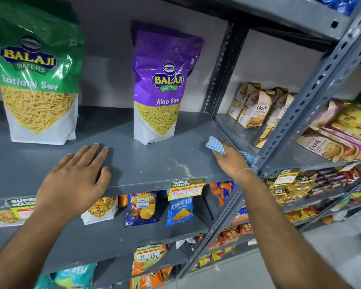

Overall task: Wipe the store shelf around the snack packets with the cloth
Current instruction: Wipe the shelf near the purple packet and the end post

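Observation:
A grey metal shelf carries two upright snack packets: a green Ratlami Sev packet at the left and a purple Aloo Sev packet in the middle. My right hand presses a blue-and-white checked cloth onto the shelf's right end, to the right of the purple packet. The cloth's tail trails under my wrist toward the upright post. My left hand lies flat on the shelf's front edge, fingers spread, in front of the green packet. Pale crumbs or dust streak the shelf near its front edge.
A perforated grey post rises just right of the cloth. Beyond it stand biscuit boxes. Price tags hang on the shelf's front lip. Lower shelves hold chip bags and other packets.

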Demonstrator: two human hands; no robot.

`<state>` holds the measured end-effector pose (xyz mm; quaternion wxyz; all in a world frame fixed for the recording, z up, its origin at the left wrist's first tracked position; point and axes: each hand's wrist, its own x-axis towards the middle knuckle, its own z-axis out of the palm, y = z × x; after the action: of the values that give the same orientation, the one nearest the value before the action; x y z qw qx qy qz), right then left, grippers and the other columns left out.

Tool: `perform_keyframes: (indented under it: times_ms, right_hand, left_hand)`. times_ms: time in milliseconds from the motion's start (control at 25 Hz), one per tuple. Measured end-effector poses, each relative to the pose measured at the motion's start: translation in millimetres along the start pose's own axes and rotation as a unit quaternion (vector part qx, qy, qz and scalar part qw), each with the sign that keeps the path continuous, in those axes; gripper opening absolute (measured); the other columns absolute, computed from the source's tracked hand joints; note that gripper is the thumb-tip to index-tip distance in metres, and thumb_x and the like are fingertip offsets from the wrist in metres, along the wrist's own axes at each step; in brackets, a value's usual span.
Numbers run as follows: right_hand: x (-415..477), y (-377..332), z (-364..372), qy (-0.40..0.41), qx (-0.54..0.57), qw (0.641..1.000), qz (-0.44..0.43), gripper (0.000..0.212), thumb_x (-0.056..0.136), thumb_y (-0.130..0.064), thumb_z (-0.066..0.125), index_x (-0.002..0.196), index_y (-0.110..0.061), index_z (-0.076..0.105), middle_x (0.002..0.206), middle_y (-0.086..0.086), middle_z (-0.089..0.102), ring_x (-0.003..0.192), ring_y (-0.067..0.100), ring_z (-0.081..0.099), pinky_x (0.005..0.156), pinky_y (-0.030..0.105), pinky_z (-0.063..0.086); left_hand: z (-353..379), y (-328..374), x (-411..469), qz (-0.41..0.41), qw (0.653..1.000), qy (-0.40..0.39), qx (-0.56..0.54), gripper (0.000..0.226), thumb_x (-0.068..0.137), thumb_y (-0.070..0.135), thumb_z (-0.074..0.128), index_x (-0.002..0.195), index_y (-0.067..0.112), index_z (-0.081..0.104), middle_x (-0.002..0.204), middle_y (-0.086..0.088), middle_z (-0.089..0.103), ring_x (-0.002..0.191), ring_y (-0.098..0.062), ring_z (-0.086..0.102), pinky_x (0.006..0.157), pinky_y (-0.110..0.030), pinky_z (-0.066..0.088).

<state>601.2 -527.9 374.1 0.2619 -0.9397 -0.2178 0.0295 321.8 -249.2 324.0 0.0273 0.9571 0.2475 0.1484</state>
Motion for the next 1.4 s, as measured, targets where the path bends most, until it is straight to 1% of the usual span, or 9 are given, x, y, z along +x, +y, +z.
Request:
perform_keyframes:
  times_ms: [200,480,600,680,800,880,1000,1120,1400]
  right_hand:
    - [-8.8,-28.3,32.2,0.078,-0.052,0.995,-0.033,0.036,0.101,-0.027,0.045,0.130,-0.008,0.054,0.134,0.017,0.057,0.126,0.039,0.052,0.104,0.046,0.040]
    - [-24.7,-82.1,63.4,0.054,-0.042,0.994,-0.083,0.029,0.094,-0.028,0.050,0.117,-0.013,0.060,0.117,0.012,0.064,0.109,0.037,0.061,0.094,0.044,0.049]
    - [-68.7,-110.7,78.8,0.011,-0.075,0.978,-0.196,0.044,0.097,-0.025,0.051,0.139,-0.012,0.050,0.142,0.010,0.055,0.134,0.029,0.048,0.115,0.041,0.034]
    - [-100.4,-120.6,77.9,-0.034,-0.032,0.972,-0.231,0.046,0.100,-0.024,0.049,0.145,-0.016,0.045,0.149,0.007,0.051,0.140,0.023,0.042,0.118,0.036,0.027]
    - [-131.1,-114.3,51.3,-0.109,0.100,0.968,-0.204,0.031,0.100,-0.029,0.050,0.130,-0.032,0.059,0.117,-0.005,0.071,0.096,0.008,0.066,0.088,0.031,0.053]
    - [-119.7,-106.0,25.0,-0.039,0.161,0.973,-0.159,0.030,0.099,-0.023,0.054,0.126,-0.030,0.064,0.107,-0.011,0.074,0.079,-0.001,0.065,0.074,0.020,0.051]
    - [-69.9,-92.9,6.5,0.125,0.103,0.981,-0.108,0.025,0.096,-0.018,0.055,0.119,-0.019,0.066,0.102,0.002,0.075,0.091,0.020,0.068,0.073,0.030,0.050]
    - [-38.8,-91.5,41.9,0.061,0.008,0.995,-0.081,0.022,0.094,-0.019,0.055,0.113,-0.016,0.067,0.107,0.015,0.073,0.101,0.039,0.065,0.074,0.037,0.045]
    - [-65.5,-126.9,85.0,0.011,0.027,0.982,-0.187,0.035,0.094,-0.024,0.054,0.128,-0.028,0.061,0.117,0.004,0.072,0.108,0.032,0.064,0.089,0.042,0.052]
  left_hand:
    - [3.1,0.8,0.3,-0.002,1.000,0.002,-0.003,0.072,0.097,0.050,0.016,0.158,0.019,0.038,0.167,-0.008,0.037,0.155,-0.026,0.033,0.126,-0.048,0.028]
    - [2.4,-0.4,0.3,0.004,1.000,0.000,0.006,0.072,0.098,0.049,0.016,0.158,0.017,0.038,0.166,-0.011,0.038,0.154,-0.028,0.034,0.125,-0.050,0.029]
    - [1.0,-1.9,-1.3,0.002,1.000,-0.008,0.004,0.072,0.098,0.050,0.017,0.158,0.017,0.038,0.166,-0.011,0.038,0.154,-0.029,0.034,0.125,-0.050,0.030]
    - [0.9,-0.6,-0.6,0.006,1.000,-0.011,0.003,0.072,0.098,0.050,0.016,0.159,0.017,0.037,0.167,-0.010,0.037,0.155,-0.028,0.033,0.125,-0.050,0.029]
    - [-0.4,-0.4,-0.9,0.005,1.000,-0.017,0.000,0.073,0.097,0.050,0.013,0.160,0.019,0.033,0.169,-0.008,0.032,0.157,-0.026,0.028,0.127,-0.047,0.025]
    - [-0.5,-2.5,-0.3,0.003,1.000,-0.021,-0.004,0.074,0.097,0.051,0.010,0.162,0.020,0.029,0.171,-0.006,0.027,0.158,-0.024,0.024,0.128,-0.045,0.021]
    - [-1.2,-1.9,0.6,0.002,1.000,-0.025,-0.008,0.075,0.097,0.052,0.009,0.163,0.021,0.025,0.172,-0.004,0.023,0.160,-0.022,0.019,0.129,-0.044,0.018]
    - [-1.0,-3.0,0.3,0.001,1.000,-0.024,-0.009,0.072,0.099,0.051,0.011,0.164,0.023,0.023,0.173,-0.003,0.020,0.160,-0.020,0.017,0.130,-0.042,0.015]
    - [1.9,-2.2,-0.6,0.007,1.000,-0.021,0.003,0.069,0.100,0.045,0.012,0.163,0.020,0.023,0.173,-0.004,0.022,0.160,-0.022,0.018,0.129,-0.042,0.014]
